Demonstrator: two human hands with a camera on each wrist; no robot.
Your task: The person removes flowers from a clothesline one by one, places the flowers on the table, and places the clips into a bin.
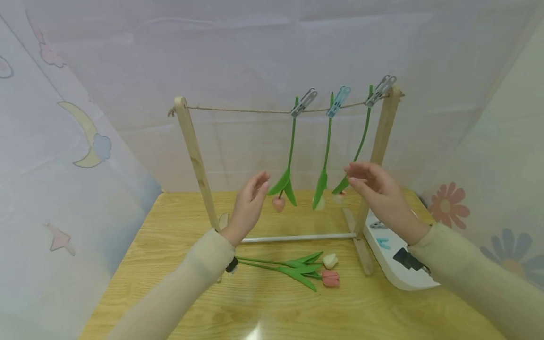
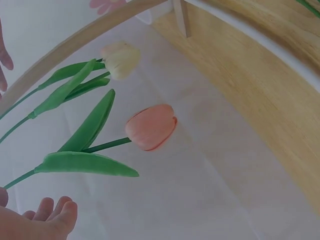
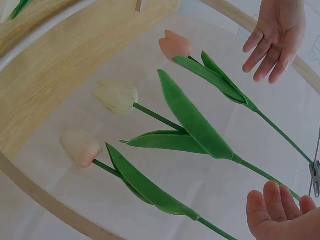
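Observation:
Three artificial tulips hang upside down from a twine line [image 1: 242, 111]: a pink tulip [image 1: 278, 204], a white tulip [image 2: 121, 61] and a pale pink-white tulip [image 3: 80, 148]. A grey clothespin [image 1: 304, 102], a blue clothespin [image 1: 339, 101] and another grey clothespin [image 1: 381, 91] clip their stems. My left hand [image 1: 248, 205] is raised just left of the pink tulip, fingers loosely bent, holding nothing. In front of the rightmost tulip, my right hand [image 1: 380, 196] is raised too, palm inward and holding nothing; it overlaps that tulip's leaf in the head view.
Wooden posts [image 1: 197, 165] and a white crossbar [image 1: 297, 237] form the rack. On the wooden table [image 1: 178, 293] before it lie a white tulip [image 1: 330, 260] and a pink tulip [image 1: 331, 278]. A white tray [image 1: 405, 282] at right holds a blue clothespin [image 1: 383, 243] and a grey one.

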